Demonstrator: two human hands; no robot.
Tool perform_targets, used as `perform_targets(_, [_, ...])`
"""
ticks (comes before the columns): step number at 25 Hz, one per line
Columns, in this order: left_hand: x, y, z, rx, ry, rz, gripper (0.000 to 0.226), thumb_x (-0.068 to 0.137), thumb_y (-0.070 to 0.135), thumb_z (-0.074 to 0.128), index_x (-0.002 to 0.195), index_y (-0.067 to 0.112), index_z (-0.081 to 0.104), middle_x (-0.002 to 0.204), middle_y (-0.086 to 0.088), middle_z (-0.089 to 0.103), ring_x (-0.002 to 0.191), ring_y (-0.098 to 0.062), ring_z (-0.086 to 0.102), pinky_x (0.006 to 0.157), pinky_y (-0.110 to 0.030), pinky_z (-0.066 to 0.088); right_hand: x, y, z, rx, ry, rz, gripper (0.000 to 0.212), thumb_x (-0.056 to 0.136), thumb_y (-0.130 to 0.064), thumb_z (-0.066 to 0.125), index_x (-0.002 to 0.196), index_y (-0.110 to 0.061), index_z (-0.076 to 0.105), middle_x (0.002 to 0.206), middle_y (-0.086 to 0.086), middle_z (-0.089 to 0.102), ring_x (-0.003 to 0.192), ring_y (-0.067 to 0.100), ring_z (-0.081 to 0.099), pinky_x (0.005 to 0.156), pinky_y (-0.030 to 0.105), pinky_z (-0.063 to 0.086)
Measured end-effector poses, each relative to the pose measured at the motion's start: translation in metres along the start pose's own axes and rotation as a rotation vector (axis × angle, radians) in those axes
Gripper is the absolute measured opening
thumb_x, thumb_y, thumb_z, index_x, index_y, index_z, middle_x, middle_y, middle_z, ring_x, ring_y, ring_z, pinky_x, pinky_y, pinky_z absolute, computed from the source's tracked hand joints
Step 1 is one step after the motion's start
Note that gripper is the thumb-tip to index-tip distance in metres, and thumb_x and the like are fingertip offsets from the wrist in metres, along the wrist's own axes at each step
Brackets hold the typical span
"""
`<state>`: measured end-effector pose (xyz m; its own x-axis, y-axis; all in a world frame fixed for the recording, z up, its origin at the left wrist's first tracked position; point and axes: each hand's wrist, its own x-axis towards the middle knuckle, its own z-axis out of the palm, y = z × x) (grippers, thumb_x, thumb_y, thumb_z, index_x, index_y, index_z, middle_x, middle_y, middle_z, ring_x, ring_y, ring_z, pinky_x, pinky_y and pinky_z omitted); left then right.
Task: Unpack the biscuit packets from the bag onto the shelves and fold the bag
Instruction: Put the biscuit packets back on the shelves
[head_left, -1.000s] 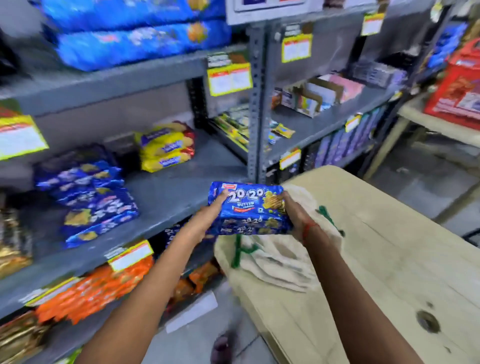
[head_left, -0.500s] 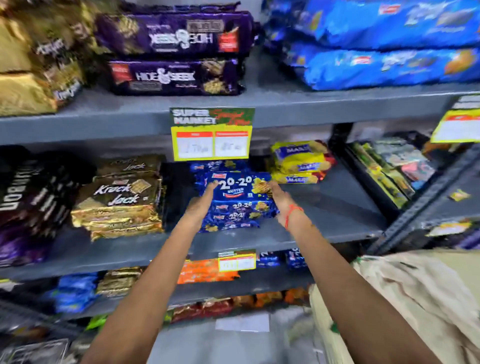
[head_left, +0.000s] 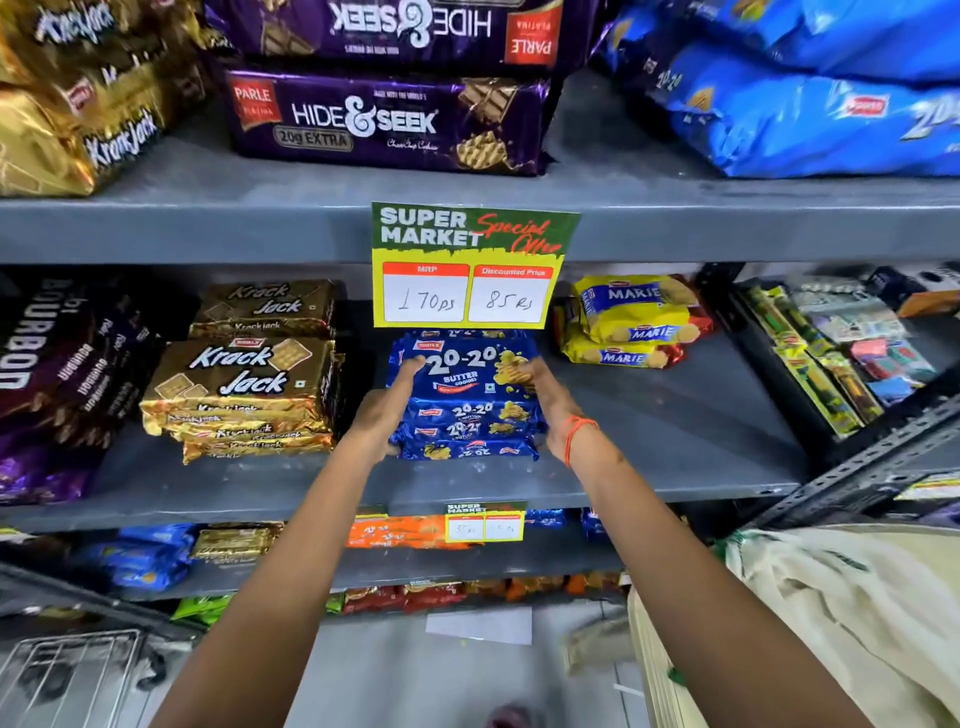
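Left hand (head_left: 387, 415) clasping the left end of the blue 20-20 packets (head_left: 465, 397), thumb across the top wrapper. Packets stacked on the middle shelf (head_left: 675, 457), between the gold Krack Jack stack (head_left: 244, 384) and the yellow Marie packs (head_left: 631, 322), long axis running left to right, directly ahead of both wrists under the price card (head_left: 470, 267). Right hand (head_left: 548, 402) pressing the right end, equally near. Probably only letting go left here. Cloth bag (head_left: 841, 613) low at right, unfolded.
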<state>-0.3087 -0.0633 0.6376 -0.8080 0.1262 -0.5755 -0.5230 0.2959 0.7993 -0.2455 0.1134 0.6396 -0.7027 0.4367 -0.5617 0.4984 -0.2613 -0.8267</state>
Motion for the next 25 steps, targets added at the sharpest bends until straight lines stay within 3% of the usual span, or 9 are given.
perform_targets(2, [-0.002,-0.001,0.001,0.008,-0.006,-0.002,0.084,0.068,0.076,0.054,0.128,0.017,0.049,0.134,-0.005,0.055,0.123,-0.031,0.052,0.099,-0.056,0.043,0.002,-0.001,-0.003,-0.022,0.041,0.0,0.058,0.08,-0.052,0.052,0.126,-0.017,0.055,0.138,0.01,0.051,0.125,0.029,0.048,0.108,0.047,0.039])
perform_targets(5, [-0.008,0.002,0.006,-0.022,0.035,0.032,0.063,0.071,0.072,0.056,0.1,0.016,0.058,0.101,0.002,0.061,0.093,-0.021,0.06,0.084,-0.043,0.049,0.002,-0.004,-0.01,-0.066,0.062,0.019,0.06,0.086,-0.051,0.049,0.13,-0.01,0.05,0.14,0.013,0.047,0.125,0.032,0.045,0.106,0.048,0.04])
perform_targets(7, [-0.011,0.003,0.012,0.099,0.184,0.107,0.069,0.076,0.066,0.057,0.12,0.012,0.055,0.121,-0.01,0.059,0.11,-0.03,0.057,0.093,-0.044,0.048,-0.003,-0.005,-0.018,-0.108,0.088,0.017,0.063,0.087,-0.051,0.048,0.133,-0.008,0.045,0.141,0.015,0.046,0.125,0.033,0.046,0.106,0.048,0.04])
perform_targets(9, [-0.021,0.001,0.024,0.323,0.405,0.305,0.082,0.083,0.055,0.057,0.144,0.004,0.032,0.15,-0.021,0.032,0.138,-0.041,0.03,0.11,-0.05,0.032,-0.01,-0.005,-0.029,-0.173,0.108,-0.003,0.063,0.086,-0.052,0.048,0.13,-0.007,0.047,0.137,0.016,0.05,0.118,0.032,0.05,0.102,0.046,0.04])
perform_targets(12, [-0.063,-0.001,0.062,0.304,0.518,0.698,0.064,0.085,0.033,0.062,0.138,0.003,0.043,0.146,-0.022,0.036,0.134,-0.039,0.033,0.108,-0.038,0.03,-0.027,-0.002,-0.06,-0.277,0.111,-0.034,0.065,0.083,-0.054,0.052,0.128,-0.008,0.052,0.129,0.013,0.058,0.119,0.031,0.053,0.088,0.039,0.041])
perform_targets(16, [-0.129,-0.028,0.139,0.272,0.189,0.742,0.047,0.086,0.025,0.062,0.129,0.007,0.053,0.131,-0.015,0.052,0.127,-0.03,0.043,0.099,-0.028,0.032,-0.073,0.015,-0.128,-0.42,0.153,-0.148,0.057,0.084,-0.048,0.057,0.12,-0.004,0.061,0.111,0.01,0.065,0.114,0.03,0.06,0.08,0.033,0.04])
perform_targets(19, [-0.187,-0.068,0.199,0.321,-0.01,0.693,0.044,0.087,0.022,0.061,0.128,0.007,0.053,0.127,-0.017,0.053,0.124,-0.03,0.045,0.102,-0.03,0.033,-0.127,0.045,-0.198,-0.419,0.246,-0.212,0.051,0.088,-0.032,0.06,0.113,0.013,0.06,0.089,0.018,0.06,0.091,0.028,0.062,0.086,0.043,0.05])
perform_targets(21, [-0.224,-0.101,0.237,0.335,-0.141,0.665,0.043,0.087,0.019,0.062,0.126,0.004,0.055,0.126,-0.019,0.056,0.121,-0.031,0.049,0.101,-0.029,0.033,-0.171,0.071,-0.247,-0.437,0.327,-0.208,0.046,0.089,-0.029,0.059,0.11,0.011,0.063,0.09,0.024,0.062,0.085,0.024,0.055,0.092,0.047,0.049])
perform_targets(25, [-0.324,-0.187,0.33,0.394,-0.554,0.399,0.05,0.087,0.023,0.062,0.132,0.006,0.049,0.137,-0.013,0.053,0.124,-0.026,0.051,0.098,-0.028,0.041,-0.284,0.158,-0.361,-0.466,0.567,-0.062,0.042,0.089,-0.038,0.056,0.095,0.003,0.067,0.097,0.018,0.062,0.086,0.021,0.051,0.09,0.035,0.046])
